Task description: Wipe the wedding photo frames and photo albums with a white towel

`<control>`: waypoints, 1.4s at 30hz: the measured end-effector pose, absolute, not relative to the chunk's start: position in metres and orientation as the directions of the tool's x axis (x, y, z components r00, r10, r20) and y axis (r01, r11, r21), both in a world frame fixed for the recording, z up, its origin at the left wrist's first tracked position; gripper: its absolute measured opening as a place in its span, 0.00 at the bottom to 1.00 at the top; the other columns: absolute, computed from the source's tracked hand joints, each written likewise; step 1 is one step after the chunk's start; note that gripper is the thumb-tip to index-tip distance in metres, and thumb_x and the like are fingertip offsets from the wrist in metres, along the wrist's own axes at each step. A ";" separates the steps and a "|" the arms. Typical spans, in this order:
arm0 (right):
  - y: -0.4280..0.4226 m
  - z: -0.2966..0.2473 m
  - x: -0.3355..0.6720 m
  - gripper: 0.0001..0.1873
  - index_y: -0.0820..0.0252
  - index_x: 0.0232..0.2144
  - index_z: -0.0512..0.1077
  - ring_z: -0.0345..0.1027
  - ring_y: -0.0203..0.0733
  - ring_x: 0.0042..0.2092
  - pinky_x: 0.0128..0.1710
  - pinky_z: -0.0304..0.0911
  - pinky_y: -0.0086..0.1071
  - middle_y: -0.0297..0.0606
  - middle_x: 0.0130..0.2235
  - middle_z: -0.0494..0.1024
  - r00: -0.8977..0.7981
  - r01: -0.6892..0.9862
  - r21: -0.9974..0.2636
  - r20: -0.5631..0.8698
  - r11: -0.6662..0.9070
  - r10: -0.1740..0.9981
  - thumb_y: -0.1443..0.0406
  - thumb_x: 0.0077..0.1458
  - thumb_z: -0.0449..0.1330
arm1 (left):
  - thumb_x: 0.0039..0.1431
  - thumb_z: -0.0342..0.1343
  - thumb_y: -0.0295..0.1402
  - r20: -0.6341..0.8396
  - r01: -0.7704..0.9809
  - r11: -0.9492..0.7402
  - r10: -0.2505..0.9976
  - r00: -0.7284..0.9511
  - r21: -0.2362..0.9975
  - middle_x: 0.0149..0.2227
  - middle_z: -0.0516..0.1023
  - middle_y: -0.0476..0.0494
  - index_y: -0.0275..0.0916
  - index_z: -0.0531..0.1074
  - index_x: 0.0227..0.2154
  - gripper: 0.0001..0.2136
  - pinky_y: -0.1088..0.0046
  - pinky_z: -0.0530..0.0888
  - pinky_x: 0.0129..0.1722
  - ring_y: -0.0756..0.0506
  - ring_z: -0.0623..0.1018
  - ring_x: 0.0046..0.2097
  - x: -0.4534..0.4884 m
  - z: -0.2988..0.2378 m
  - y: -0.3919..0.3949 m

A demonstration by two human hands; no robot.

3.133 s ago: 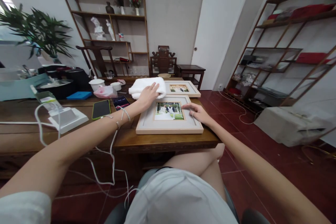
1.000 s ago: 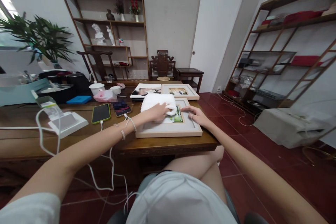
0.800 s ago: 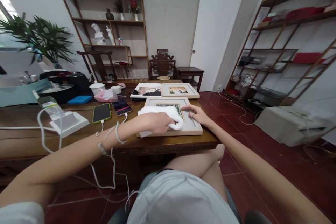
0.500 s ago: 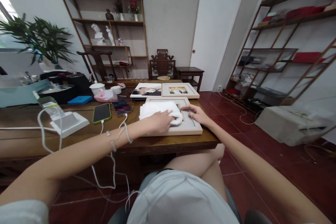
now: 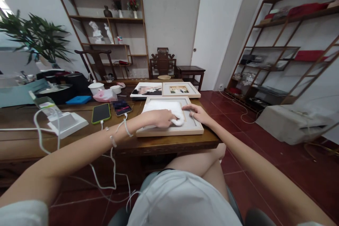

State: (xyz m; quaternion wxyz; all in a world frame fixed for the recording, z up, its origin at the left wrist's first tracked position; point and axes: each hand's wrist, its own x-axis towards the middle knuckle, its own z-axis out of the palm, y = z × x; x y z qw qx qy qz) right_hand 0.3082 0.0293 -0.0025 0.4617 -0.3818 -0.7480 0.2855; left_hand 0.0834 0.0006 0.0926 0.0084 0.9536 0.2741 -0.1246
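A picture frame (image 5: 197, 131) with a pale wooden edge lies flat at the table's front edge. Over its middle and left is spread a fluffy white cloth (image 5: 159, 106), hiding most of the picture inside. My left hand (image 5: 162, 118) presses on this cloth with its fingers curled into it; a fold bulges beside the fingertips. On the frame's right side rests my right hand (image 5: 197, 113), wearing a ring, its fingers stretched out near the cloth's right edge. Behind lie another framed picture (image 5: 182, 94) and a photo panel (image 5: 135, 90).
Left of the frame lie a green-edged phone (image 5: 101, 113) and a darker phone (image 5: 124, 110), both with white cables. A cable (image 5: 128, 129) crosses near my left wrist. Farther back are a pink plastic bag (image 5: 103, 95), a blue box (image 5: 78, 100) and white cups (image 5: 116, 89).
My left hand and the cloth have shifted a little across the frame; the cloth now covers the bit of picture that showed near its right edge. My right hand stays in place.
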 end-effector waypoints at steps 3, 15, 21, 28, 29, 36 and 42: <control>0.029 -0.002 0.309 0.27 0.59 0.39 0.72 0.67 0.43 0.50 0.55 0.56 0.43 0.37 0.45 0.76 -0.287 0.303 -0.778 0.476 0.550 0.831 0.78 0.36 0.48 | 0.55 0.44 0.28 -0.276 0.532 -0.845 0.522 0.807 -0.043 0.39 0.76 0.39 0.39 0.72 0.40 0.14 0.70 0.69 0.37 0.42 0.75 0.39 0.082 0.104 -0.034; 0.037 -0.012 0.313 0.28 0.58 0.45 0.67 0.63 0.45 0.54 0.58 0.52 0.45 0.40 0.50 0.72 -0.264 0.312 -0.764 0.501 0.564 0.824 0.76 0.38 0.50 | 0.57 0.43 0.26 0.041 0.683 -0.697 0.693 0.720 -0.219 0.62 0.51 0.31 0.35 0.62 0.54 0.20 0.49 0.56 0.55 0.32 0.50 0.63 0.102 0.055 0.032; 0.046 -0.022 0.318 0.32 0.56 0.51 0.62 0.56 0.46 0.59 0.60 0.47 0.45 0.40 0.56 0.65 -0.213 0.295 -0.765 0.532 0.573 0.820 0.74 0.40 0.53 | 0.55 0.42 0.23 -0.020 0.605 -0.784 0.613 0.790 -0.142 0.63 0.49 0.33 0.37 0.64 0.52 0.21 0.46 0.56 0.54 0.32 0.49 0.63 0.115 0.049 0.058; 0.039 -0.015 0.314 0.30 0.53 0.48 0.67 0.57 0.46 0.58 0.60 0.48 0.45 0.35 0.55 0.68 -0.194 0.327 -0.761 0.526 0.560 0.828 0.75 0.40 0.52 | 0.53 0.43 0.24 -0.151 0.476 -0.877 0.479 0.865 -0.057 0.40 0.76 0.36 0.35 0.72 0.37 0.14 0.66 0.70 0.40 0.41 0.76 0.39 0.105 0.084 -0.023; 0.037 -0.014 0.314 0.29 0.53 0.47 0.68 0.58 0.45 0.58 0.60 0.48 0.45 0.35 0.54 0.69 -0.217 0.320 -0.759 0.523 0.566 0.824 0.76 0.40 0.52 | 0.54 0.43 0.24 -0.161 0.477 -0.876 0.482 0.861 -0.066 0.40 0.76 0.36 0.35 0.72 0.36 0.14 0.67 0.70 0.39 0.42 0.76 0.38 0.102 0.088 -0.034; 0.040 -0.015 0.313 0.26 0.53 0.48 0.66 0.60 0.46 0.56 0.59 0.51 0.46 0.38 0.54 0.68 -0.210 0.287 -0.760 0.544 0.583 0.812 0.72 0.44 0.55 | 0.52 0.46 0.24 0.030 0.531 -0.841 0.531 0.847 -0.102 0.46 0.72 0.39 0.39 0.67 0.47 0.18 0.68 0.71 0.39 0.42 0.75 0.42 0.096 0.081 -0.028; 0.044 -0.016 0.313 0.26 0.52 0.56 0.56 0.53 0.46 0.60 0.61 0.45 0.45 0.38 0.59 0.61 -0.168 0.282 -0.772 0.545 0.570 0.822 0.60 0.54 0.53 | 0.49 0.44 0.17 0.239 0.633 -0.755 0.591 0.771 -0.173 0.60 0.56 0.35 0.36 0.64 0.51 0.24 0.60 0.62 0.53 0.38 0.59 0.60 0.121 0.057 0.041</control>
